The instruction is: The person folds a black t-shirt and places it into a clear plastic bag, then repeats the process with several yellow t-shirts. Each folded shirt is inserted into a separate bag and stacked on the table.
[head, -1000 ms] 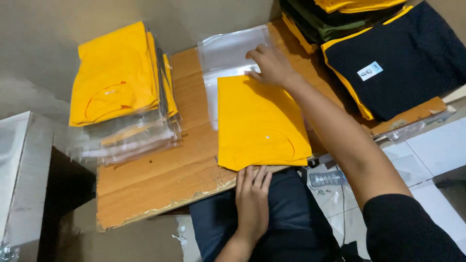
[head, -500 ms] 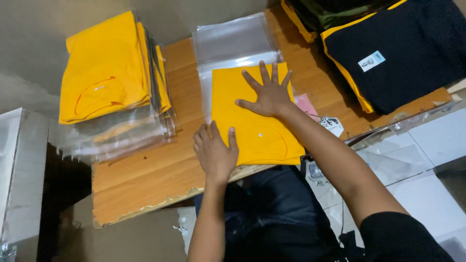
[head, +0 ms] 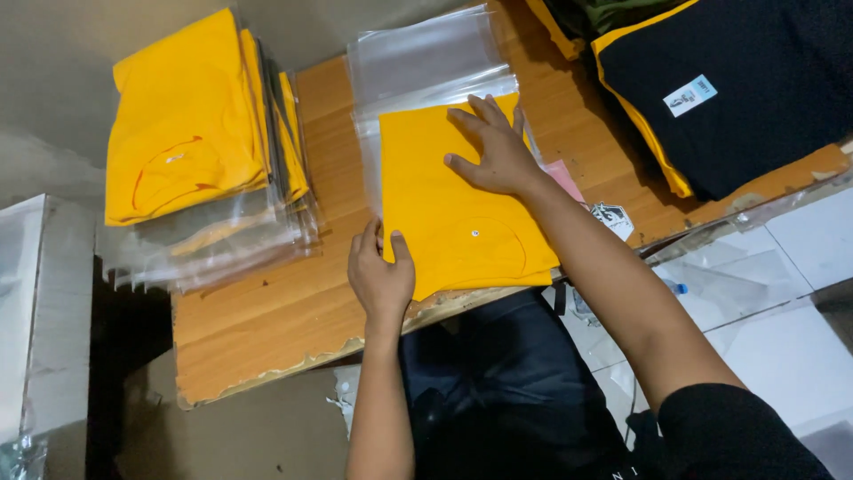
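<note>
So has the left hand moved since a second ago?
Yes. The left hand went from the wooden board's near edge up to the folded yellow shirt's left edge.
</note>
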